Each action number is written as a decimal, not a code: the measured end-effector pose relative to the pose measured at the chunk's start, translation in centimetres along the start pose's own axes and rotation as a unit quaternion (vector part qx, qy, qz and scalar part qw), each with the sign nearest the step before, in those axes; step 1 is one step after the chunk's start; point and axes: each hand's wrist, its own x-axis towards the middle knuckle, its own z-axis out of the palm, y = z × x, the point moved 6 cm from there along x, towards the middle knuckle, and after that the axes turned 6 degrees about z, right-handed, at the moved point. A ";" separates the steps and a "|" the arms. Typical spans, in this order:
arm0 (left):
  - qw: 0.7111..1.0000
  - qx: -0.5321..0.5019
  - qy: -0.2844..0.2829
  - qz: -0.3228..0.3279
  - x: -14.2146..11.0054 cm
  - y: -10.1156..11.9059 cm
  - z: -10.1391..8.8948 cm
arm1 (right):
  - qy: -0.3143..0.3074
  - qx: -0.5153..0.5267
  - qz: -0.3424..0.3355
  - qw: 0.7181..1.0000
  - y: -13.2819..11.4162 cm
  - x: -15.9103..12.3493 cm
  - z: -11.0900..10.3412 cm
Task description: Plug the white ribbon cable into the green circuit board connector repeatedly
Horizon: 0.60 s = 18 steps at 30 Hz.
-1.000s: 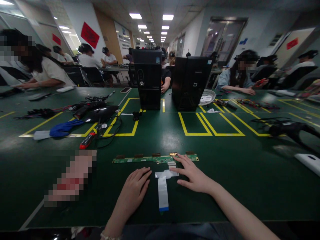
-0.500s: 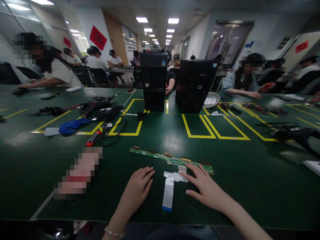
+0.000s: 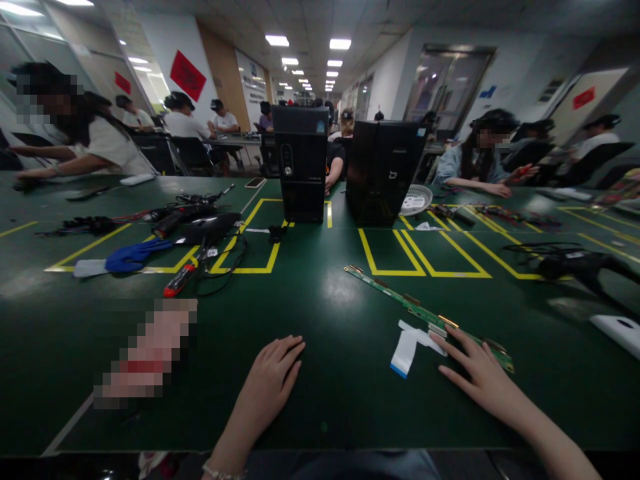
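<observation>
A long, narrow green circuit board (image 3: 387, 291) lies slanted on the green table (image 3: 345, 407), its far end to the left and its near end to the right. Joined at its connector is a white ribbon cable (image 3: 406, 350) with a blue end, bent toward the table's front edge. The spread fingertips of my right hand (image 3: 473, 370) rest on the board and beside the connector, without grasping them. My left hand (image 3: 273, 373) lies palm down on the tabletop with its fingers stretched out, apart from the board.
Two black computer towers (image 3: 301, 163) stand ahead. Left are a red-and-black screwdriver (image 3: 179, 280), a blue glove (image 3: 137, 256), tangled cables and a blurred pinkish item (image 3: 150, 353). A white basket (image 3: 416, 200) and black cables (image 3: 565, 259) sit on the right. Several people are seated around.
My right hand has slid the circuit board and its ribbon cable to the right, and the board has turned from nearly level to slanted. My left hand stays in place.
</observation>
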 end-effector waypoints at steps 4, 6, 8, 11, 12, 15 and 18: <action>1.000 0.000 -0.003 -0.003 0.0 -0.1 0.1 | 0.035 -0.016 0.039 0.999 3.1 -0.5 0.4; 1.000 0.001 -0.004 -0.001 0.0 -0.1 0.1 | 0.047 -0.026 0.062 0.997 4.6 -0.7 0.7; 1.000 0.003 -0.003 -0.001 0.0 -0.1 0.1 | 0.048 -0.033 0.092 0.994 6.0 -0.8 0.9; 1.000 0.005 -0.003 0.000 0.0 0.0 0.1 | 0.039 -0.042 0.154 0.986 7.9 -1.1 0.8; 1.000 0.005 -0.002 0.001 0.0 0.0 0.0 | 0.033 -0.046 0.180 0.982 8.4 -1.2 0.7; 1.000 0.004 0.004 0.005 0.0 0.0 0.0 | 0.006 -0.059 0.255 0.965 10.0 -1.6 0.3; 1.000 0.004 0.003 0.003 0.0 0.0 0.0 | -0.019 -0.077 0.305 0.949 12.0 -1.9 0.1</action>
